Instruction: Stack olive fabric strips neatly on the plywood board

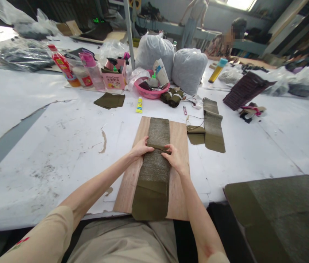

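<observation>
A long olive-green fabric piece (155, 166) with a grey, rough-looking middle lies lengthwise on a wooden board (178, 142) in front of me. Across its middle runs a raised fold or edge. My left hand (142, 147) pinches the left end of that fold between thumb and fingers. At the right end, my right hand (174, 157) is closed on the same fold, thumb below and fingers above. The near end of the fabric is smooth and overhangs the board slightly. What lies under the fold is hidden.
Beyond the board are a yellow glue tube (139, 105), a pink basket (151, 91), olive rolls (173, 97) and flat olive pieces (109, 100). To the right lie another fabric strip (213, 124) and a large olive stack (282, 215). Bottles (64, 65) stand back left; two people are farther off.
</observation>
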`<state>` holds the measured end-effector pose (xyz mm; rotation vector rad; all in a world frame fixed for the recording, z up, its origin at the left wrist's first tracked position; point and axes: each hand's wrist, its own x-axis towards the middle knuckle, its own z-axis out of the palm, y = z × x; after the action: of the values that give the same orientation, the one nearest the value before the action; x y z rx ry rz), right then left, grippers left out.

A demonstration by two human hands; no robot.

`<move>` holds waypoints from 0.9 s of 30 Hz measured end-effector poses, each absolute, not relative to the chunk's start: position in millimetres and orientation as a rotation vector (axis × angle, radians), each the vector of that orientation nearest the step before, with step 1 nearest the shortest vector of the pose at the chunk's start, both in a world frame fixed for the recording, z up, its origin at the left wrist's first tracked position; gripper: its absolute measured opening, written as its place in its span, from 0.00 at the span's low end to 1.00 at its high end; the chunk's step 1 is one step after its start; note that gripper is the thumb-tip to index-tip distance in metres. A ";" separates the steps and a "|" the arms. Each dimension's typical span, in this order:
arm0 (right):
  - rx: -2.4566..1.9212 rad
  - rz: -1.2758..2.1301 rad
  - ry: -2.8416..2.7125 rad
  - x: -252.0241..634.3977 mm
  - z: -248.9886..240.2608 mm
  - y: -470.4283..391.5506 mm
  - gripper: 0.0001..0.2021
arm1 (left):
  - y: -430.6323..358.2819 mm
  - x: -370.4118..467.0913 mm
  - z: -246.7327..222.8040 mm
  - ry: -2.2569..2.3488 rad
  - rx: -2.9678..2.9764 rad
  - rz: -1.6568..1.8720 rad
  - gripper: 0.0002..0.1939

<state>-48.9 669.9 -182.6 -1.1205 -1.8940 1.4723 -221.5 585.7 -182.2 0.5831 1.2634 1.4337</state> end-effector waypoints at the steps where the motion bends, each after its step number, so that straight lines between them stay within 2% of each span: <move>1: -1.118 1.522 -1.860 -48.4 -181.1 670.2 0.15 | 585.9 -220.7 -181.9 1.283 0.587 1.433 0.33; 6: -1.103 1.888 -1.634 -38.0 -179.8 675.2 0.19 | 588.2 -218.7 -181.4 1.365 0.603 1.410 0.30; 13: -1.122 1.620 -1.794 -27.3 -191.0 679.9 0.14 | 585.0 -217.8 -184.0 1.396 0.596 1.408 0.31; 23: -1.138 1.613 -1.829 -26.2 -197.8 678.4 0.16 | 576.3 -226.0 -181.3 1.371 0.566 1.375 0.42; 27: -1.131 1.578 -1.861 -26.4 -202.1 677.7 0.15 | 573.1 -231.8 -183.5 1.343 0.570 1.389 0.42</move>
<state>-26.4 677.7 -202.1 -1.1311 -1.8606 1.5775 -231.8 573.1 -183.5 0.5698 1.3432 1.3893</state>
